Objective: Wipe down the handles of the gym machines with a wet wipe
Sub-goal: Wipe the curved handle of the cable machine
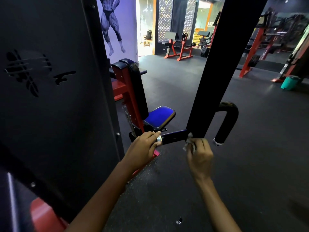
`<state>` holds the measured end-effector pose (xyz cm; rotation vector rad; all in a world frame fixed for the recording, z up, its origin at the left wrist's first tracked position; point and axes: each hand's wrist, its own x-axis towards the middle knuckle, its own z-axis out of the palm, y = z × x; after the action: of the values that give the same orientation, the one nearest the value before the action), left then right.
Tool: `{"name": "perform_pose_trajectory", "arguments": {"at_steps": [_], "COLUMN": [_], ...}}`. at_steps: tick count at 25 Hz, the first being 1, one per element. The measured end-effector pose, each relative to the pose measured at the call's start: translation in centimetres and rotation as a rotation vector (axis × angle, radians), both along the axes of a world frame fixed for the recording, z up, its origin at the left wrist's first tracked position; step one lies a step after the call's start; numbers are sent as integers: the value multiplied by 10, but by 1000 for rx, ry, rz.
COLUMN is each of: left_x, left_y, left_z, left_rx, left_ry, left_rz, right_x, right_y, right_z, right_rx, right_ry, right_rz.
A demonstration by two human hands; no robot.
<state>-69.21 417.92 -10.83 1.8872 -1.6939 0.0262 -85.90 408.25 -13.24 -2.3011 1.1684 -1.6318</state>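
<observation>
A short black horizontal handle with a silver end cap sticks out leftward from the bottom of a tall black machine arm. My left hand grips the capped end of that handle. My right hand holds a crumpled white wet wipe against the handle's inner end, where it joins the arm. A second black handle, curved like a hook with a silver cap at its bottom, hangs on the arm's right side, untouched.
A black weight-stack shroud fills the left. Behind the handle is a red-framed seat with a blue cushion and black backrest. Dark rubber floor spreads ahead; red benches, racks and a green bin stand far back.
</observation>
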Motion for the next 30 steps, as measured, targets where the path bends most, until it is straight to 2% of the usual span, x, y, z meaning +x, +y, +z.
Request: {"name": "perform_pose_trajectory", "arguments": {"at_steps": [6, 12, 19, 23, 26, 28, 30], "left_x": [1, 2, 2, -8, -33, -57, -84], "left_y": [-2, -3, 1, 8, 10, 7, -2], "left_z": [-2, -3, 0, 5, 3, -5, -16], "left_rx": [-15, -1, -11, -120, -155, -124, -93], "left_ry": [20, 34, -41, -262, -328, -303, -158], "left_rz": [-5, -6, 7, 33, -114, -212, -218], "right_x": [25, 40, 0, -19, -37, -53, -77], "right_y": [20, 46, 11, 2, -11, -23, -39], "right_z": [-3, -10, 20, 11, 4, 2, -2], "right_rx": [38, 74, 53, 15, 14, 21, 24], "right_ry": [-123, 110, -39, 129, 216, 274, 341], "right_rz": [89, 341, 231, 287, 352, 403, 432]}}
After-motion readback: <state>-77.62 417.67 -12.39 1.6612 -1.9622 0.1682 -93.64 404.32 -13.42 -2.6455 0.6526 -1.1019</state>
